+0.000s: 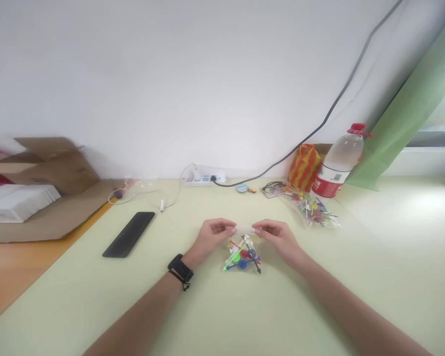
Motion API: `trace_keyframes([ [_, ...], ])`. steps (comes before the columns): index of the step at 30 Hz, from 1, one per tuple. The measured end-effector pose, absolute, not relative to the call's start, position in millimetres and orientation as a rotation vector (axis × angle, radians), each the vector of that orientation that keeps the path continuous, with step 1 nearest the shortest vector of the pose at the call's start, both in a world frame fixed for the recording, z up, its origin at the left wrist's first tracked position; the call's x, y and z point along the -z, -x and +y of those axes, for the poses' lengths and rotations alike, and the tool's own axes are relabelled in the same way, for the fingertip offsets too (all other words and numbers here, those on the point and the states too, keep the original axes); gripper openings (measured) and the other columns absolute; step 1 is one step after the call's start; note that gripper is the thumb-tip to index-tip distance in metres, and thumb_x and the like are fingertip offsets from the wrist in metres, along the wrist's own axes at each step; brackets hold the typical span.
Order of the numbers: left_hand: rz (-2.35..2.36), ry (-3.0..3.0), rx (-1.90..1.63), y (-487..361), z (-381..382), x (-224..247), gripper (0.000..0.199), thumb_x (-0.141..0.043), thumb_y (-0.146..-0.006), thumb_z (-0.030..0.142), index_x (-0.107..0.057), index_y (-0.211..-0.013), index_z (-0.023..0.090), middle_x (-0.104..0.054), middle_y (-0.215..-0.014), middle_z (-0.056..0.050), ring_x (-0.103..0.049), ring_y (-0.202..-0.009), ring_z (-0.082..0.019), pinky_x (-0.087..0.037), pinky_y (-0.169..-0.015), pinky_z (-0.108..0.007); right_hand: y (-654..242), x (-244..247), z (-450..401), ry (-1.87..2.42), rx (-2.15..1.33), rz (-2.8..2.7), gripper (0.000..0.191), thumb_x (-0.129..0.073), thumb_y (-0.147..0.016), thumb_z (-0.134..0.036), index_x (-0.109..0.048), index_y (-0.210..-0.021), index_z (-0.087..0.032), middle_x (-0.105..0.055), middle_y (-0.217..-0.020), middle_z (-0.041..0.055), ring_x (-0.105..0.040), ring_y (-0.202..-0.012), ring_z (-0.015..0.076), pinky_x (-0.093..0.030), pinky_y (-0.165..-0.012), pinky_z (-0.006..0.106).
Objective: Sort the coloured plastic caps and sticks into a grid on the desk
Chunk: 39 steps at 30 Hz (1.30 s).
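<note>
A small clear plastic bag (244, 257) with colourful plastic arrow-shaped pieces, green, blue, red, white and black, lies between my hands. My left hand (217, 237) pinches its top left corner between thumb and fingers; a black watch is on that wrist. At the top right corner, my right hand (278, 237) closes thumb and finger on the bag in the same way. The bag's upper edge is transparent and hard to make out.
A black phone (129, 235) lies left. Behind are a power strip (204, 179) and cable. At right stand a large bottle (339, 160), a red-yellow bag (304, 167) and a bag of colourful pieces (315, 210). A cardboard box (65, 170) sits far left.
</note>
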State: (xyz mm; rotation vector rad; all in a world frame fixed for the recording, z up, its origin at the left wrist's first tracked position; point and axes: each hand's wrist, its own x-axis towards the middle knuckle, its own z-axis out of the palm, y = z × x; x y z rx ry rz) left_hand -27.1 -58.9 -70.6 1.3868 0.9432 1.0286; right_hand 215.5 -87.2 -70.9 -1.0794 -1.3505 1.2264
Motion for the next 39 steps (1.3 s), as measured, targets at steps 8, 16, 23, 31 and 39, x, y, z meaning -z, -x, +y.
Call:
trace_keyframes([
  [8, 0.975, -1.509, -1.023, 27.0, -55.7, 78.0, 0.028, -0.081, -0.083, 0.039, -0.079, -0.094, 0.014, -0.079, -0.091, -0.009, -0.072, -0.084, -0.019, -0.056, -0.079, -0.029, -212.5, 74.1, -86.5, 1.134, -1.008, -1.498, 0.03, -0.071, -0.087, -0.048, -0.077, -0.094, -0.02, -0.077, -0.098, 0.0091, -0.07, -0.091, 0.0248, -0.055, -0.085, 0.039],
  [16, 0.995, -1.416, -1.047, 27.8, -56.2, 74.2, 0.023, -0.079, -0.082, 0.03, -0.082, -0.099, 0.016, -0.08, -0.093, -0.009, -0.074, -0.09, -0.021, -0.057, -0.085, -0.03, -214.2, 71.7, -87.7, 1.066, -1.099, -1.394, 0.024, -0.076, -0.084, -0.043, -0.081, -0.093, -0.022, -0.078, -0.099, 0.0084, -0.071, -0.095, 0.0254, -0.054, -0.087, 0.039],
  [23, 0.962, -1.378, -1.057, 28.1, -57.4, 74.4, 0.018, -0.081, -0.079, 0.028, -0.083, -0.091, 0.015, -0.08, -0.09, -0.009, -0.072, -0.085, -0.02, -0.057, -0.081, -0.028, -215.8, 67.3, -91.0, 1.018, -1.086, -1.441, 0.021, -0.073, -0.086, -0.042, -0.083, -0.089, -0.024, -0.077, -0.098, 0.0084, -0.068, -0.096, 0.0249, -0.053, -0.085, 0.037],
  [31, 0.964, -1.367, -1.071, 20.7, -62.4, 70.0, 0.04, -0.088, -0.073, 0.036, -0.08, -0.105, 0.014, -0.078, -0.091, -0.008, -0.07, -0.081, -0.018, -0.058, -0.076, -0.028, -216.5, 68.0, -89.8, 1.049, -1.175, -1.434, 0.032, -0.074, -0.086, -0.046, -0.075, -0.108, -0.023, -0.073, -0.095, 0.0051, -0.066, -0.092, 0.0221, -0.052, -0.082, 0.034],
  [39, 0.904, -1.553, -0.989, 11.9, -74.9, 59.6, 0.031, -0.08, -0.082, 0.04, -0.079, -0.099, 0.014, -0.074, -0.09, -0.008, -0.067, -0.081, -0.018, -0.056, -0.071, -0.027, -212.5, 58.7, -94.0, 1.071, -1.118, -1.757, 0.032, -0.067, -0.092, -0.048, -0.077, -0.085, -0.019, -0.073, -0.082, 0.0054, -0.062, -0.078, 0.0204, -0.048, -0.073, 0.032],
])
